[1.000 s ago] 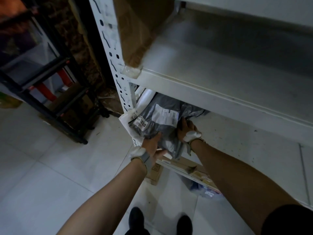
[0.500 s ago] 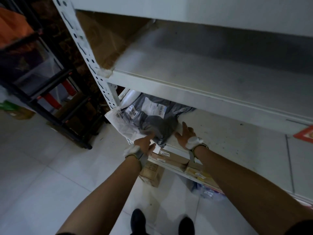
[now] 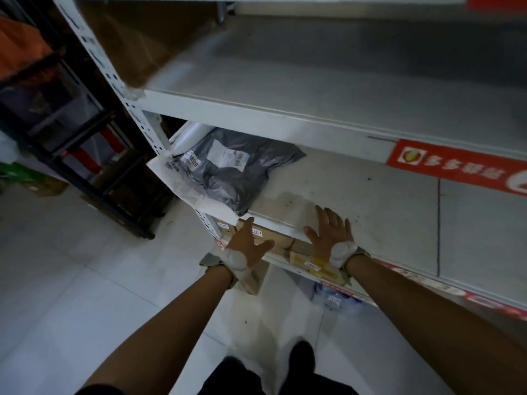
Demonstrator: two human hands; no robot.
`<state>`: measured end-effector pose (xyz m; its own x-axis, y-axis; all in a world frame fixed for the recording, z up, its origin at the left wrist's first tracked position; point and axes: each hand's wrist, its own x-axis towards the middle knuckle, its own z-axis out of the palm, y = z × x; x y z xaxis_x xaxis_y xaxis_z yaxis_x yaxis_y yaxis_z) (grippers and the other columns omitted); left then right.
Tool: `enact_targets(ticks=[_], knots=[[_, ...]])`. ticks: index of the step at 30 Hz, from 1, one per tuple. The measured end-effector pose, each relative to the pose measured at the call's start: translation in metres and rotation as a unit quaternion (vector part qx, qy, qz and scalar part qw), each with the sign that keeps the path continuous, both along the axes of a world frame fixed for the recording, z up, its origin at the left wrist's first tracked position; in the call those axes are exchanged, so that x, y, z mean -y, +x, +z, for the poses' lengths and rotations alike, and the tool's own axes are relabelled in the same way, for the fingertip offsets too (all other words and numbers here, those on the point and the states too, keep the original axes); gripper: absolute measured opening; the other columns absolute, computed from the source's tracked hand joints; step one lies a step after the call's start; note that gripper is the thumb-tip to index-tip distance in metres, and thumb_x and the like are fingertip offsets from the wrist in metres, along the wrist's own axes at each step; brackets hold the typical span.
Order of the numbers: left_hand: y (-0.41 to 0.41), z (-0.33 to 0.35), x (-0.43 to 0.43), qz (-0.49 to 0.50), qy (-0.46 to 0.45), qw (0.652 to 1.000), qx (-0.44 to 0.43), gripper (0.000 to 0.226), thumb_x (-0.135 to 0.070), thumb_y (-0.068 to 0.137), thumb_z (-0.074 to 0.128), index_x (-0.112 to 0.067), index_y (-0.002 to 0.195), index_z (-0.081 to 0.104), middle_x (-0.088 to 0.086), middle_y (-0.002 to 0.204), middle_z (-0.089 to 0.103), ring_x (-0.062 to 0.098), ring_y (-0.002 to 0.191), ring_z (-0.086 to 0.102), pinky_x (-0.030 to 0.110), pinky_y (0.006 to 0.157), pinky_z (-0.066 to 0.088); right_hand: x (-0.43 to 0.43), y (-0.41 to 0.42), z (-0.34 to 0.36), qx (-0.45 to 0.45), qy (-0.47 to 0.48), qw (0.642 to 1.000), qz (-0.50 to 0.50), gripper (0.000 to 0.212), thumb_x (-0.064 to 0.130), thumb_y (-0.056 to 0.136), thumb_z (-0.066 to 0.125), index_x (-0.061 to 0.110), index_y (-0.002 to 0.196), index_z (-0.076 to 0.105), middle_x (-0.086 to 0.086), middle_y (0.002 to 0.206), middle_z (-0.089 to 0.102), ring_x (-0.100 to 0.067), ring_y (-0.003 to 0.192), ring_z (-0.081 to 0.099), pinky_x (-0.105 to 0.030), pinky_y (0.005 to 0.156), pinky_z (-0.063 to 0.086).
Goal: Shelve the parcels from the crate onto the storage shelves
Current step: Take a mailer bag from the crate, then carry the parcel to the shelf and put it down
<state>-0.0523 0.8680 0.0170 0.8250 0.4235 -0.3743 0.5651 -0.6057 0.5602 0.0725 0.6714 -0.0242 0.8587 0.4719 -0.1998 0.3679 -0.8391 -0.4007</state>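
Grey parcel (image 3: 228, 172) shelved beyond both empty hands, untouched

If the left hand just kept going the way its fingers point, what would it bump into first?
Probably the near corner of the grey parcel bag on the shelf, just ahead of the left hand; depth is unclear, so it might catch the shelf's front edge instead.
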Motion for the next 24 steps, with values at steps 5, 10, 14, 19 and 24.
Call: enact_targets(ticks=[5, 10, 14, 19, 24], knots=[[-0.010, 0.010, 0.037, -0.142, 0.130, 0.980, 0.044, 0.094, -0.056, 0.088, 0.060, -0.018, 0.158, 0.009, 0.010, 0.162, 0.021, 0.027, 0.149, 0.021, 0.038, 0.120, 0.020, 0.056, -0.020, 0.009, 0.073, -0.067, 0.995, 0.014, 0.111, 0.087, 0.069, -0.013, 0.025, 0.159, 0.007, -0.008, 0.165, 0.012, -0.028, 0.151, 0.012, -0.056, 0.121, 0.001], [-0.026, 0.015, 0.072, -0.226, 0.230, 0.943, 0.083, 0.106, -0.083, 0.071, 0.021, -0.022, 0.157, 0.007, 0.009, 0.164, 0.014, 0.027, 0.151, 0.014, 0.041, 0.122, 0.007, 0.115, -0.054, 0.031, 0.123, -0.099, 0.987, -0.034, 0.104, 0.081, 0.071, -0.011, 0.027, 0.158, 0.002, -0.007, 0.166, 0.005, -0.026, 0.153, 0.004, -0.056, 0.121, -0.002], [-0.055, 0.011, 0.103, -0.249, 0.245, 0.932, 0.097, 0.113, -0.090, 0.067, 0.008, -0.024, 0.158, 0.005, 0.007, 0.165, 0.010, 0.026, 0.152, 0.008, 0.042, 0.123, 0.003, 0.164, -0.095, 0.041, 0.132, -0.110, 0.984, -0.052, 0.100, 0.080, 0.075, -0.006, 0.026, 0.159, 0.005, -0.008, 0.166, 0.007, -0.028, 0.153, 0.006, -0.057, 0.121, 0.000], [-0.079, 0.001, 0.154, -0.244, 0.240, 0.933, 0.110, 0.095, -0.067, 0.087, 0.048, -0.023, 0.158, 0.002, 0.008, 0.165, 0.006, 0.027, 0.152, 0.006, 0.043, 0.122, 0.003, 0.228, -0.147, 0.046, 0.106, -0.098, 0.981, -0.130, 0.083, 0.072, 0.093, 0.026, 0.027, 0.159, 0.006, -0.005, 0.166, 0.004, -0.026, 0.153, 0.004, -0.054, 0.122, 0.001], [-0.092, -0.005, 0.226, -0.278, 0.209, 0.928, 0.129, 0.093, -0.062, 0.087, 0.054, -0.016, 0.157, 0.013, 0.011, 0.163, 0.017, 0.030, 0.150, 0.015, 0.044, 0.122, 0.013, 0.301, -0.201, 0.048, 0.091, -0.107, 0.973, -0.184, 0.079, 0.068, 0.095, 0.030, 0.026, 0.158, 0.008, -0.007, 0.165, 0.009, -0.029, 0.152, 0.009, -0.058, 0.121, 0.004]])
